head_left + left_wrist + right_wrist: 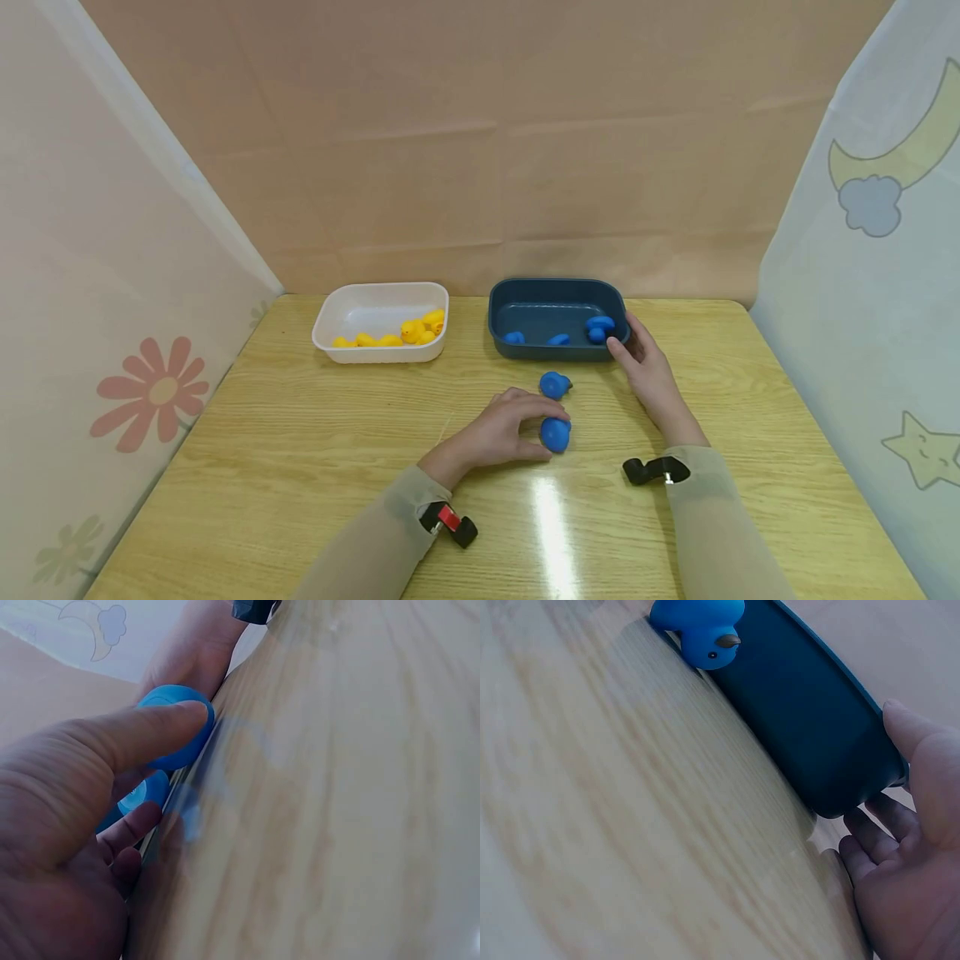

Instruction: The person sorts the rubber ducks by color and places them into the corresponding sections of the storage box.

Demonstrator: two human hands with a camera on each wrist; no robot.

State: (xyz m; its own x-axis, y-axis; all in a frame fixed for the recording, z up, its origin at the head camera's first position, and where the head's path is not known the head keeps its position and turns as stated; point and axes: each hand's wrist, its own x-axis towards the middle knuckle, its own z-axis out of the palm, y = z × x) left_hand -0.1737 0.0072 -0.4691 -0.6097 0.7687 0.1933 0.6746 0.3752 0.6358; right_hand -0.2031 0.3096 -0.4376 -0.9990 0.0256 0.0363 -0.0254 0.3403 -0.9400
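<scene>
My left hand (512, 429) has its thumb and forefinger about a blue rubber duck (556, 434) on the table. In the left wrist view the thumb presses across that duck (171, 746). A second blue duck (553, 384) lies just beyond it, before the dark blue bin (558, 352); its eye and beak show in the right wrist view. At the bin's near right corner my right hand (647, 367) grips it, thumb at the rim and fingers against the outer wall. Several blue ducks (597, 327) lie inside, partly hidden by the front wall.
To the left of the dark bin stands a white bin (375, 356) with several yellow rubber ducks (413, 331) in it. Behind both bins rises a brown backdrop (495, 167). Printed cloth walls flank the wooden table (315, 467).
</scene>
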